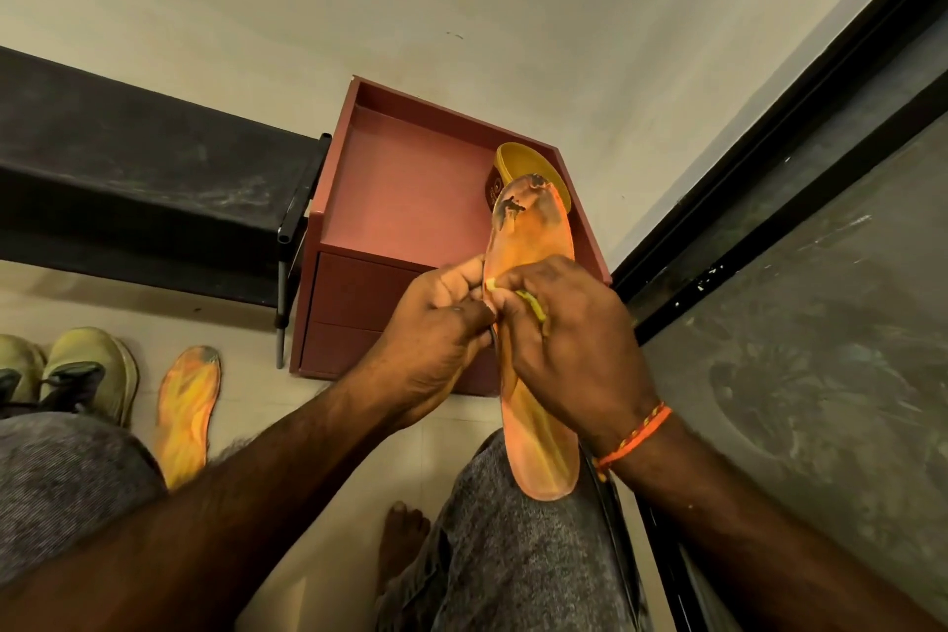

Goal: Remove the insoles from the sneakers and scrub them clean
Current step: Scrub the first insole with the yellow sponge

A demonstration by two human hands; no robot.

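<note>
An orange insole [533, 241] with dark worn patches at its toe stands upright in front of me, heel end resting on my right knee. My left hand [436, 323] pinches its left edge at mid-length. My right hand [559, 334] grips its front face, fingers curled around a small yellow-green scrubber [531, 304] pressed against it. A second orange insole [185, 413] lies flat on the floor at the left. Beside it stand two yellow-green sneakers [92, 372] with dark tongues.
A reddish-brown cabinet [400, 200] with a tray-like top stands against the wall, holding a yellow cup-like object [528, 164]. A black bench [138, 180] runs along the left wall. A dark framed panel [800, 231] fills the right side. My bare foot [402, 544] rests on the tiled floor.
</note>
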